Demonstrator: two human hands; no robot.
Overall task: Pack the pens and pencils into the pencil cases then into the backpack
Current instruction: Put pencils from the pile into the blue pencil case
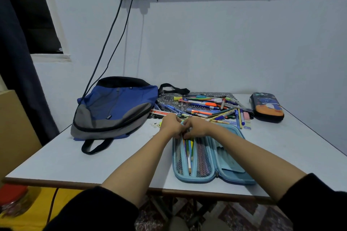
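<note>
Pencil case [197, 181], light blue, lies open flat on the table [93, 155] at my 1 o'clock, with several pencils [188, 155] stowed in its left half. My left hand [171, 124] and right hand [196, 127] meet at its far end, fingers curled close over the pencil tops; what each pinches I cannot tell. Loose pens [202, 106] are heaped on a patterned mat [169, 98] at 12 o'clock. Backpack [116, 107] at 10 o'clock; dark pencil case [267, 107] at 2 o'clock.

A loose heap of pens and pencils [206, 107] lies between a flat blue-grey backpack [114, 107] and a closed dark pencil case [267, 107], behind an open light-blue pencil case [197, 180] holding several pencils [188, 154].
</note>
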